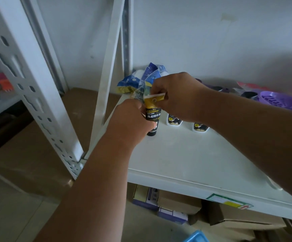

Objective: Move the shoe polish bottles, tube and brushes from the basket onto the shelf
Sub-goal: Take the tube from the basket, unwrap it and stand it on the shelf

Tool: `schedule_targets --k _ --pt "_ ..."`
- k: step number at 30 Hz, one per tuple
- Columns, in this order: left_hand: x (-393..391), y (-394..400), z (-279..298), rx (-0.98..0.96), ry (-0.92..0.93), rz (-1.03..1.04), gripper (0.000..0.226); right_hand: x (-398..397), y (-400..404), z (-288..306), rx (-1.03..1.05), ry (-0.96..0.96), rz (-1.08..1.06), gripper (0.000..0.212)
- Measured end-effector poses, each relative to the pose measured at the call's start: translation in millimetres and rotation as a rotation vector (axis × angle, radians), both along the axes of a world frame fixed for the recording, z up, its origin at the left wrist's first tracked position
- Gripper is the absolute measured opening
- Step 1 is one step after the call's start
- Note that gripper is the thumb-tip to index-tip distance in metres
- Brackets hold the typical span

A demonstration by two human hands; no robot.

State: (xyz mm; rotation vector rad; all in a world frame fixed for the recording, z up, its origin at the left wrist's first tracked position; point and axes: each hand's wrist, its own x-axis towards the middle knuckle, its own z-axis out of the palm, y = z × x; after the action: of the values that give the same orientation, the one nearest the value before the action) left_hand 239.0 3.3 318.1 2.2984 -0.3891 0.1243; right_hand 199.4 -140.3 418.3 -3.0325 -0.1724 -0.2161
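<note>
Left hand (133, 119) and right hand (175, 95) both gripping tube (153, 116) near shelf (185, 159) left edge; best stood cap-down, then let go gently.

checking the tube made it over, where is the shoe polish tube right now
In the head view, the black-and-gold tube stands cap-down near the shelf's left edge, held by both hands, left of two white bottles.

purple tray (281, 100): shelf rear right | cardboard boxes (176, 201): below shelf | blue-gold packets (129, 84), perhaps wipes
</note>
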Motion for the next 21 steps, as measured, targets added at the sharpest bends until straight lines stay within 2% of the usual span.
schedule_targets --k 8,11,15,17,21 --pt "-12.1 7.8 13.1 0.044 -0.022 0.010 0.038 -19.5 -6.5 4.3 0.184 -0.043 -0.050 0.039" --pt "-31.7 17.8 38.6 0.111 -0.138 0.029 0.030 -44.5 -8.8 14.4 0.184 -0.107 -0.005 0.041" --pt "-78.4 35.4 90.2 0.198 -0.253 0.087 0.033 -97.1 -17.3 19.4 0.227 -0.219 0.081 0.035" --pt "-106.4 41.0 107.1 0.287 -0.178 -0.015 0.032 -128.8 -22.5 7.6 0.245 -0.207 0.131 0.034" --pt "-166.7 24.7 88.8 0.511 0.231 -0.427 0.033 -191.6 -33.6 -50.1 0.334 -0.015 0.190 0.031"
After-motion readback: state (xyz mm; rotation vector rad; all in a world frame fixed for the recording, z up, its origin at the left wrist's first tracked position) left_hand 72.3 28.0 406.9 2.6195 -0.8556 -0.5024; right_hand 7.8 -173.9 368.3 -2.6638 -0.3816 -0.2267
